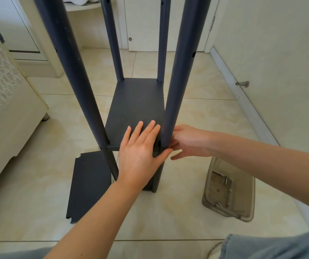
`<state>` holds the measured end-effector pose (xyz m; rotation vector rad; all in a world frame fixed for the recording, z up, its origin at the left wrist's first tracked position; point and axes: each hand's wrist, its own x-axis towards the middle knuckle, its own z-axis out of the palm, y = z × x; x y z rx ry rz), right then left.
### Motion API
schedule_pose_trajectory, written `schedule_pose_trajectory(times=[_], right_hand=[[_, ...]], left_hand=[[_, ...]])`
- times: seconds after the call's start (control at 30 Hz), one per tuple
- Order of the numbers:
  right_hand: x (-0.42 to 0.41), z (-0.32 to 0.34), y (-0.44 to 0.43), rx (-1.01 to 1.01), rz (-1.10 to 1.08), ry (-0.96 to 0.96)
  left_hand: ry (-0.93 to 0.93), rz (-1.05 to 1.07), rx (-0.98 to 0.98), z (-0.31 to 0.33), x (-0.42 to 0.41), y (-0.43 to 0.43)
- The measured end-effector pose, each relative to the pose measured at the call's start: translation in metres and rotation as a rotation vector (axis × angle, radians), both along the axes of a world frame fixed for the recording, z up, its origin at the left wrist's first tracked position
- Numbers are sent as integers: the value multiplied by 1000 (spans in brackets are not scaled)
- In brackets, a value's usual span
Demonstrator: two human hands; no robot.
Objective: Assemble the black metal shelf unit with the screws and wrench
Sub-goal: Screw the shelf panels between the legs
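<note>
Shelf unit: the black metal shelf unit [136, 101] stands upright on the tiled floor [196, 118] in front of you. It has four round posts, and one shelf panel is fitted between them low down.
Front right post: the front right post [179, 71] is your landmark and rises at the panel's near right corner.
Left hand: your left hand [140, 152] lies palm down on the fitted panel just left of the front right post. The fingers are straight and spread, and the thumb reaches across the post's front face. It grips nothing.
Right hand: your right hand [189, 143] is against the right side of the front right post, level with the panel. Its fingers curl in toward the joint. The post hides the fingertips, so you cannot tell whether they pinch anything.
Loose panel: a loose panel [88, 184] lies flat on the floor, left of the front right post and nearer to you.
Tray: a beige plastic tray [208, 200] sits on the floor to the right of the front right post, well apart from it.
Screws: several screws [230, 190] lie inside the tray.
Couch: a pale couch [9, 118] stands far to the left of the front right post.
</note>
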<state>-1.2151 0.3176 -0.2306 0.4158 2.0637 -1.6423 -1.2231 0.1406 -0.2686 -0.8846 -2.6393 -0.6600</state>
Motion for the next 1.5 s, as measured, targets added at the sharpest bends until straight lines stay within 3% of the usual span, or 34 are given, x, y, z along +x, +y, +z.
schedule_pose_trajectory(times=[0.13, 0.4, 0.6, 0.77, 0.9, 1.03, 1.17, 1.37, 1.5], right_hand=[[1, -3, -1, -36, -20, -7], [7, -2, 2, -20, -61, -7], [28, -1, 43, 60, 19, -54], [59, -37, 92, 57, -84, -132], [84, -79, 128, 332, 9, -290], [102, -126, 149, 426, -11, -385], [109, -171, 160, 544, -54, -363], [120, -213, 159, 1243, 438, -344], [124, -237, 161, 1286, 554, -402]], left_hand=[[54, 26, -110, -1, -2, -2], [218, 53, -120, -10, -2, -2], [283, 80, -156, -17, -4, 1], [300, 95, -134, -24, -3, 1], [311, 132, -112, -30, -3, 4], [331, 139, -100, -35, -4, 5], [342, 149, -71, -36, -3, 7], [326, 164, -48, -35, -3, 9], [338, 154, -51, -35, -2, 9]])
